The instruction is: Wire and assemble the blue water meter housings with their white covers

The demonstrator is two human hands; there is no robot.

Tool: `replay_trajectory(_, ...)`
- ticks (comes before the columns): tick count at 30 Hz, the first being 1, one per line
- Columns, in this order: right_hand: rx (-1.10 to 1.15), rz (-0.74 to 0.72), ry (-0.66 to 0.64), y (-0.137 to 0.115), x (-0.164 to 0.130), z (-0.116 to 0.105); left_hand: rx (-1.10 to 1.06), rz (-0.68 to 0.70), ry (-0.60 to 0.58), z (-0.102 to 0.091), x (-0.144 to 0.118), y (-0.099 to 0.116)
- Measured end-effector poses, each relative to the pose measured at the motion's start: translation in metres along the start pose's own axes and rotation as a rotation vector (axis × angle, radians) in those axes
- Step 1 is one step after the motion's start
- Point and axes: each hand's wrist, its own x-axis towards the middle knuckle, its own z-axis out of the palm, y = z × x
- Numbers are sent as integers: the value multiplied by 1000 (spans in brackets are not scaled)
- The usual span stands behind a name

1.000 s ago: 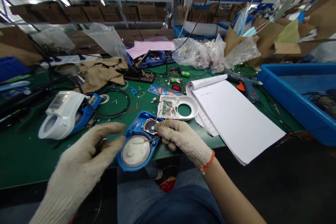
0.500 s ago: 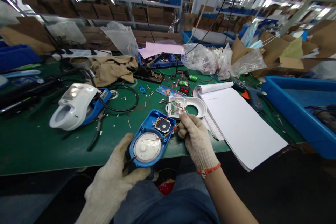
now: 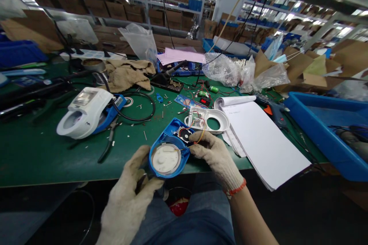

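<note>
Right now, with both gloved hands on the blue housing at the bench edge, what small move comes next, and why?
Probably steady the blue housing with the left hand and ease it back onto the green bench. It overhangs the edge, and the coloured wires that the right hand pinches run short to the white cover, so a pull could strain them.

We see an opened blue housing [image 3: 169,149] at the bench's near edge, white disc inside, coloured wires [image 3: 193,129] leading to a white cover [image 3: 211,120].
</note>
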Motion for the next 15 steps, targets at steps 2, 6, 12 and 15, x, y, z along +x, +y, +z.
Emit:
replay_trajectory(2, 16, 18, -11, 0, 0, 1, -36, -49, -9, 5, -1, 9)
replay_trajectory(6, 36, 21, 23, 4, 1, 5, 129, -112, 14, 12, -2, 24)
replay_trajectory(12, -9, -48, 127, 10, 2, 11, 227, -51, 62, 12, -4, 23)
replay_trajectory(15, -19, -39, 125, 11, 3, 10, 296, -23, 81, 10, -4, 18)
